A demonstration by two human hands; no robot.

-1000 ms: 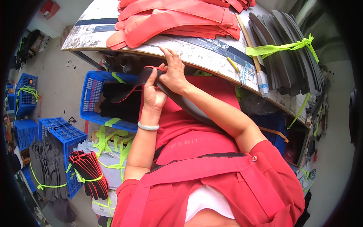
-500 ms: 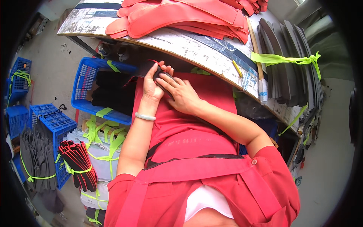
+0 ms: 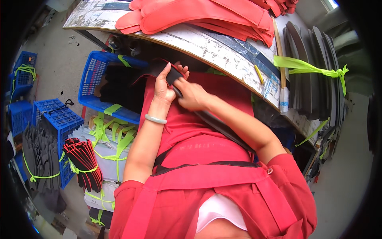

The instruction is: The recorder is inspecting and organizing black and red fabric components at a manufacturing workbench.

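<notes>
In front of my red apron, my left hand (image 3: 164, 87) has its palm up, the thumb and fingers closed round a black, red-edged strip (image 3: 174, 74). Close beside it, my right hand (image 3: 193, 95) is curled with its fingers pinched on the black material. A long, smooth dark strip (image 3: 223, 126) runs from below the right hand, under the right forearm, across the apron. Black material also stretches from the left hand toward a blue plastic basket (image 3: 90, 104), which holds several black pieces (image 3: 119, 95). What lies inside the right fingers is partly hidden.
A worn white table (image 3: 234, 67) crosses ahead, bearing stacked red strap-like pieces (image 3: 207, 16). Grey pieces (image 3: 314, 71) tied with a green band stand at its right. On the left are a blue crate (image 3: 59, 119), grey (image 3: 41, 159) and black-red bundles (image 3: 83, 163), and wrapped stacks.
My right hand has gone from fingers laid flat over the strip to a curled grip. More of the dark strip now shows below the right forearm. The view has shifted slightly.
</notes>
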